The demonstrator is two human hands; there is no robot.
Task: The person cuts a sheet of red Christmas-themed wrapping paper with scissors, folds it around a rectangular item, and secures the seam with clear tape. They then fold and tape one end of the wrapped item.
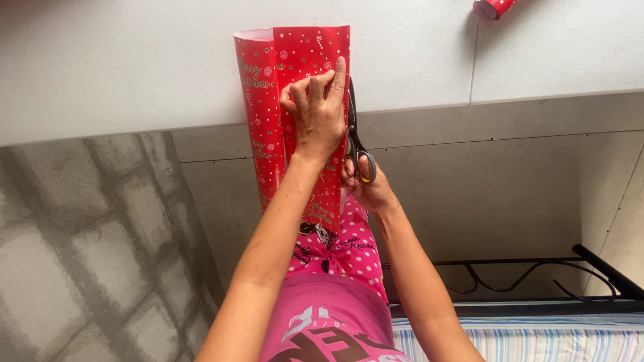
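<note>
We seem to be in a home: tiled floor (510, 174), black metal bed frame (604, 268), striped mattress (537, 342).

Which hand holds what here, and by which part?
Right hand holds the scissors by the handle loops, blades along the edge of the red wrapping paper. Left hand grips nothing; it presses the paper flat near its top.
</note>
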